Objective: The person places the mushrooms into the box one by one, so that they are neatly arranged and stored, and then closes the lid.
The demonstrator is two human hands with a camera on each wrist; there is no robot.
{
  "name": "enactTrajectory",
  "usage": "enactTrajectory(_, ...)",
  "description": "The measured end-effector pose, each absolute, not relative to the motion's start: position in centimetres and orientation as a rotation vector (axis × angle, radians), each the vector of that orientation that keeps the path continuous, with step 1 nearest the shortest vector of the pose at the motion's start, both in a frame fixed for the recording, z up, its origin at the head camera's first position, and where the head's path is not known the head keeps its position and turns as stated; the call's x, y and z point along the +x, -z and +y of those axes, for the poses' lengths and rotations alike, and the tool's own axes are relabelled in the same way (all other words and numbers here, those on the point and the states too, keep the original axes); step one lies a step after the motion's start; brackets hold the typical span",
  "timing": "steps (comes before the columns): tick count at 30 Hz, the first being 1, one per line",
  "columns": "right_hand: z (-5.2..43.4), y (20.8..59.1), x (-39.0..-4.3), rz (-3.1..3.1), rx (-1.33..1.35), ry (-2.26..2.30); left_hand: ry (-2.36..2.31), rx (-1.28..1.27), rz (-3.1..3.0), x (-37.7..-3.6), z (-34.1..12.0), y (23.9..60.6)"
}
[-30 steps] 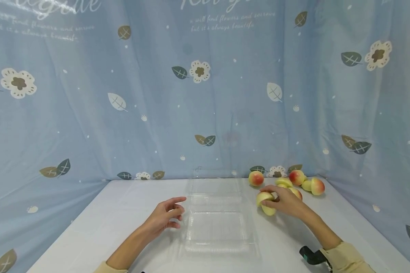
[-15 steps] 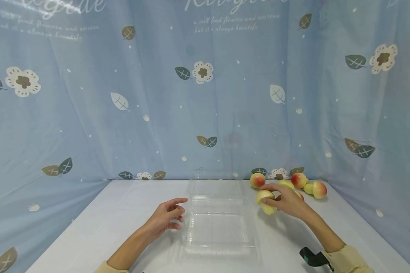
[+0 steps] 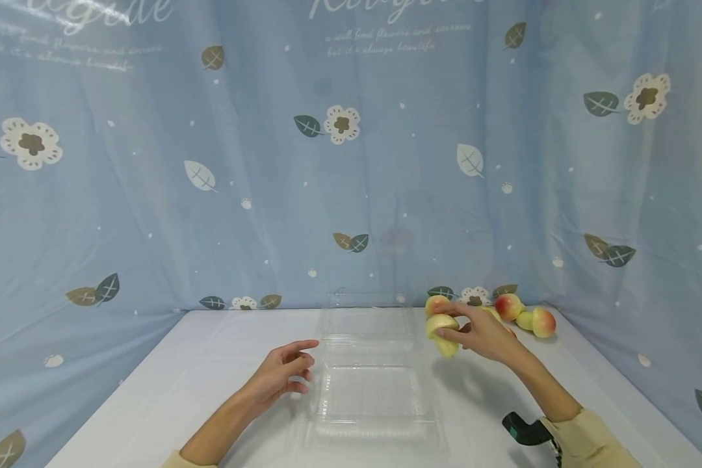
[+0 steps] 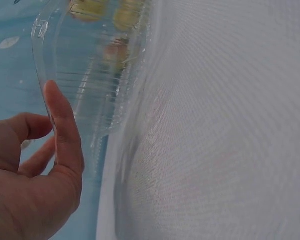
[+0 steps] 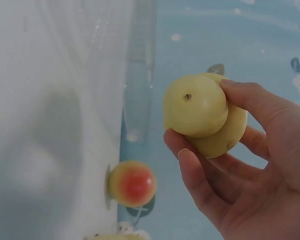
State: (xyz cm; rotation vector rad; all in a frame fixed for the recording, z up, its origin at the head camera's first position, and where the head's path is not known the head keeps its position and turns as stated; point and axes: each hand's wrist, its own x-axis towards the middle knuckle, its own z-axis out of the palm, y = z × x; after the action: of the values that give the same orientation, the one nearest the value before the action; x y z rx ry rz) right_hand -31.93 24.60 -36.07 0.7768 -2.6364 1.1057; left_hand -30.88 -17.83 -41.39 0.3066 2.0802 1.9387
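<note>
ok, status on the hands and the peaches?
Right hand grips two peaches, lifted off the table. Left hand open beside the clear tray, which holds nothing. Path to the tray looks clear.

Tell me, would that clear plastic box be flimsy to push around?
Probably. The clear plastic box looks thin-walled and see-through, so it likely flexes and weighs little. Nothing lies in it, so a nudge from the left hand beside it could slide it across the smooth white table.
</note>
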Motion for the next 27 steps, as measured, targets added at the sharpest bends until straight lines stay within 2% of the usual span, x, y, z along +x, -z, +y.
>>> enactTrajectory(17,21.2,33.4,-31.9,-2.703,0.704,-1.223,-1.945,0.306,2.086,-31.0,-17.8,41.3)
enactTrajectory(27,18.4,32.5,-32.2,-2.668,0.851,-1.158,-1.949,0.306,2.082,-31.1,-17.9,41.5)
